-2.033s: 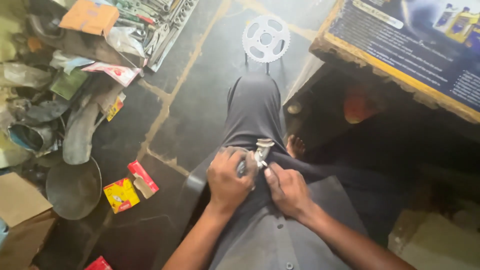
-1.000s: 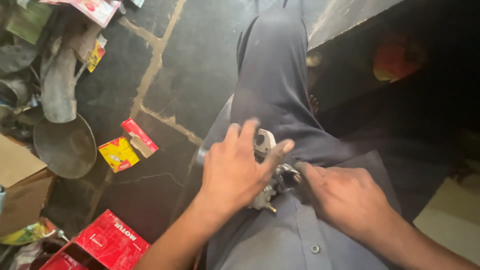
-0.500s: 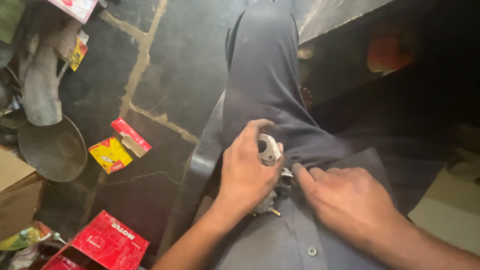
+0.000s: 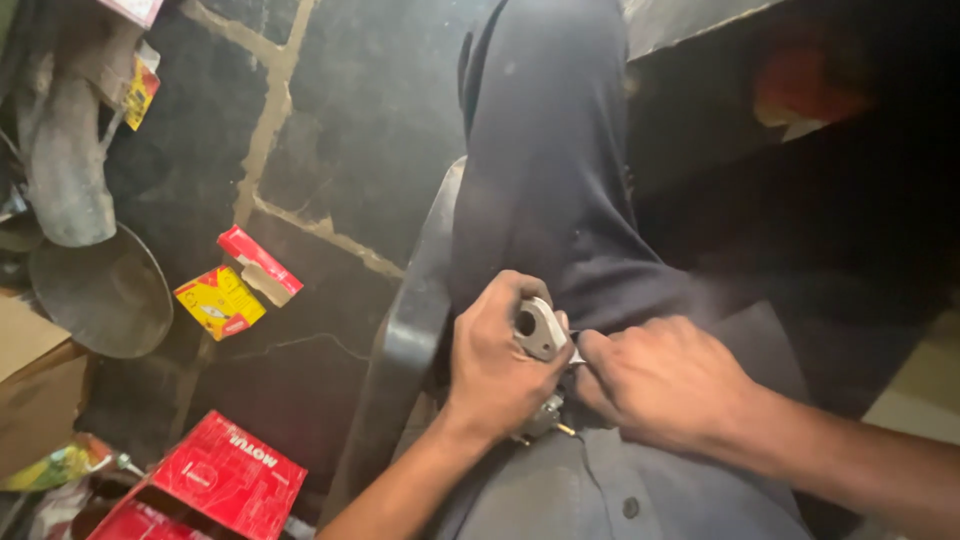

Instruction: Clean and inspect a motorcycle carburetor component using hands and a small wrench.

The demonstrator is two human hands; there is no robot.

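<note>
I am seated, and a small silver metal part (image 4: 541, 330) with a round hole rests on my lap over dark trousers (image 4: 550, 170). My left hand (image 4: 495, 360) wraps around its left side and grips it. My right hand (image 4: 660, 385) is closed against the part's right side, fingertips pinching something small there that I cannot make out. More of the part, with a brass-coloured tip (image 4: 548, 420), pokes out below my left hand.
A dark stone floor (image 4: 340, 130) lies to the left. On it are a small red and yellow box (image 4: 235, 285), a larger red carton (image 4: 215, 480), a round metal dish (image 4: 100, 290), a grey curved fender piece (image 4: 65, 170) and a cardboard box (image 4: 25, 370).
The camera has tilted down and closer to my lap. My left hand has closed around the metal part, and my right hand has moved in against it.
</note>
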